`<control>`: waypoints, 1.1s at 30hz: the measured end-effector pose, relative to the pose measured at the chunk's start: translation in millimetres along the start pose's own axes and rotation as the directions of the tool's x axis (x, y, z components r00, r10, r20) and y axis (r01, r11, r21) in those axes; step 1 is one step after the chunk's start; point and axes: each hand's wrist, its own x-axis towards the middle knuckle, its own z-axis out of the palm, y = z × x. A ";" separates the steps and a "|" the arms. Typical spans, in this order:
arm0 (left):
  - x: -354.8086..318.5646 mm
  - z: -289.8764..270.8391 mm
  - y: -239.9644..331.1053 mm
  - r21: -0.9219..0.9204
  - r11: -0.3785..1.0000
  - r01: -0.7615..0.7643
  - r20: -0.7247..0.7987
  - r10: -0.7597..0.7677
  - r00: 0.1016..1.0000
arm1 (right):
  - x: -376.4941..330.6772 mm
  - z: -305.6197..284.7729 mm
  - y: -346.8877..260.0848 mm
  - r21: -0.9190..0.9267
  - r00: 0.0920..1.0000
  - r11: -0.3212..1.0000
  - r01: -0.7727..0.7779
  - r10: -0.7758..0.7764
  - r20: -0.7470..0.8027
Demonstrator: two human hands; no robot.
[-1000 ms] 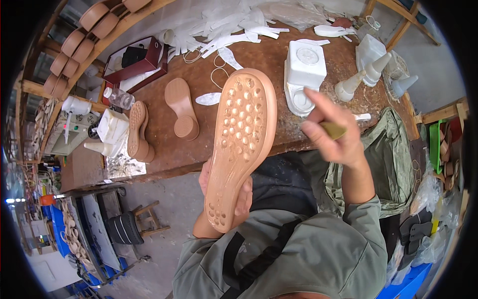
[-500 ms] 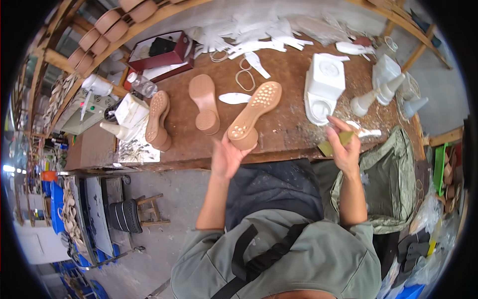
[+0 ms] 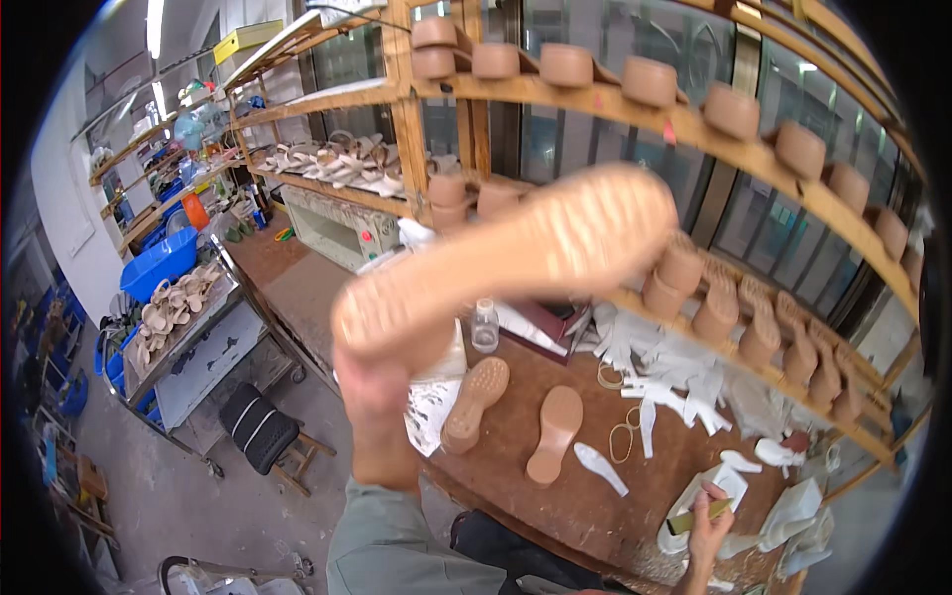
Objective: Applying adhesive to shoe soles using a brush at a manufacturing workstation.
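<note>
- I see the left hand [image 3: 372, 392], blurred, gripping a sole [image 3: 511, 258]; finger spread I can't tell.
- The sole is raised above the bench [image 3: 650, 486].
- Two soles [image 3: 557, 431] lie on the bench.
- Right hand [image 3: 710, 526], over the bench's right, curls round a block [image 3: 683, 522].

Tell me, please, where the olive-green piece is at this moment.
In the head view, the olive-green piece is at the lower right, held in the fingers of the right hand, and overlaps the white container in the picture.
</note>
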 end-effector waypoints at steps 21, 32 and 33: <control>44.9 -73.2 -190.8 0.636 0.526 0.564 -0.220 -0.577 0.786 | 59.0 33.7 -110.6 -0.320 0.970 0.933 -0.164 0.212 0.123; -182.3 -158.4 -227.1 0.515 -0.138 0.846 -0.218 -0.976 -0.026 | -0.3 78.9 -34.4 -0.524 0.849 0.831 0.186 0.133 0.511; -184.7 -162.2 -225.8 0.528 -0.119 0.841 -0.214 -0.977 -0.004 | -7.7 82.3 -31.0 -0.512 0.857 0.837 0.192 0.112 0.504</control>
